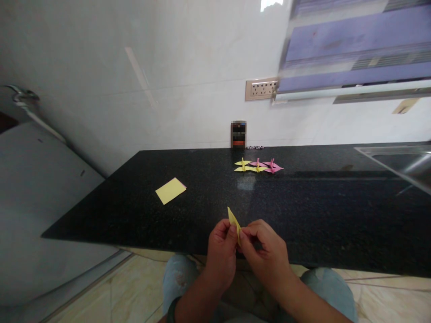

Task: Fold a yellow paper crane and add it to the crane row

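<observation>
A folded piece of yellow paper (pixel 233 218) is pinched between both hands just over the counter's front edge, its pointed tip facing up and away from me. My left hand (pixel 222 251) grips its left side with the thumb on top. On the other side, my right hand (pixel 264 246) pinches the paper between thumb and forefinger. The lower part of the paper is hidden by my fingers. Left of the hands lies a stack of yellow paper sheets (pixel 170 190), with a pink edge showing. Further back, several yellow paper cranes (pixel 243 168) and pink paper cranes (pixel 272 168) sit in two rows.
The black speckled counter (pixel 202 170) meets a white tiled wall. A phone-like dark object (pixel 239 134) leans there, beside a small beaded strip (pixel 255 147). A metal sink (pixel 404 166) is set in at the right. A socket strip (pixel 262 89) is on the wall.
</observation>
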Available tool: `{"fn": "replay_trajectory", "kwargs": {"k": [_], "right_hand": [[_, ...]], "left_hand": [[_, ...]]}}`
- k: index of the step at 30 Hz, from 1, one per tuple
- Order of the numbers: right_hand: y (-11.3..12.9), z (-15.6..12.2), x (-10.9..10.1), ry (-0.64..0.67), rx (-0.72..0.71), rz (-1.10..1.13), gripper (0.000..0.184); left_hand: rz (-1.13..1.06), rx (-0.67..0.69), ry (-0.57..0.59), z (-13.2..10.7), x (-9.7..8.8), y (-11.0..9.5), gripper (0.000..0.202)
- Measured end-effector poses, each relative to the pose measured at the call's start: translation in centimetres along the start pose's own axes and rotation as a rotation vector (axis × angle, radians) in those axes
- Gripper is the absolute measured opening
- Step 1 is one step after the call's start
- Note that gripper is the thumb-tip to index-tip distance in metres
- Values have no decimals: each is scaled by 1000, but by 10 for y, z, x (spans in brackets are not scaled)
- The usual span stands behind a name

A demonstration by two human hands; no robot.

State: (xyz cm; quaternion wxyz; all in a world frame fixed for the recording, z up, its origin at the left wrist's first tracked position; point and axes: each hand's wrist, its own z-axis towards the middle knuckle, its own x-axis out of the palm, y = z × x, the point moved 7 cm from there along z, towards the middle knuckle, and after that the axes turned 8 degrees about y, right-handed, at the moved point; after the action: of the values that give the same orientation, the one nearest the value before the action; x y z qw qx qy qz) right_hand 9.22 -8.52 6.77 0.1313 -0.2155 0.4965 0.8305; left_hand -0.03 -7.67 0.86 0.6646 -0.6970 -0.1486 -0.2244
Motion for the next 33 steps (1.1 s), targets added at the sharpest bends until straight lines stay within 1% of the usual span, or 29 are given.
{"fn": "replay_trajectory", "kwargs": {"k": [3, 6, 10, 15, 18, 22, 27, 31, 33], "right_hand": [[2, 0, 1, 6, -52, -13, 7], [0, 0, 2, 22, -52, -12, 3], [-3, 2, 2, 51, -13, 13, 5], [0, 2, 0, 44, -29, 19, 9], [-1, 2, -2, 33, -13, 35, 11], [-5, 4, -3, 47, 56, 71, 14], [-16, 2, 2, 104, 163, 113, 16], [-32, 1, 11, 186, 294, 295, 15], [-38, 1, 14, 228, 352, 406, 17]], "left_hand": [[10, -13, -17, 0, -1, 1, 18], [-6, -6, -43, -1, -2, 1, 18], [-47, -7, -40, 0, 0, 0, 18], [-63, 7, -19, 1, 2, -3, 18], [-33, 17, 3, 0, 3, -3, 15], [46, 22, 6, 0, 1, -1, 13], [169, 9, -30, 3, -7, -4, 20], [384, -65, -10, 6, -12, -10, 28], [503, -89, 16, 7, -13, -14, 28]]}}
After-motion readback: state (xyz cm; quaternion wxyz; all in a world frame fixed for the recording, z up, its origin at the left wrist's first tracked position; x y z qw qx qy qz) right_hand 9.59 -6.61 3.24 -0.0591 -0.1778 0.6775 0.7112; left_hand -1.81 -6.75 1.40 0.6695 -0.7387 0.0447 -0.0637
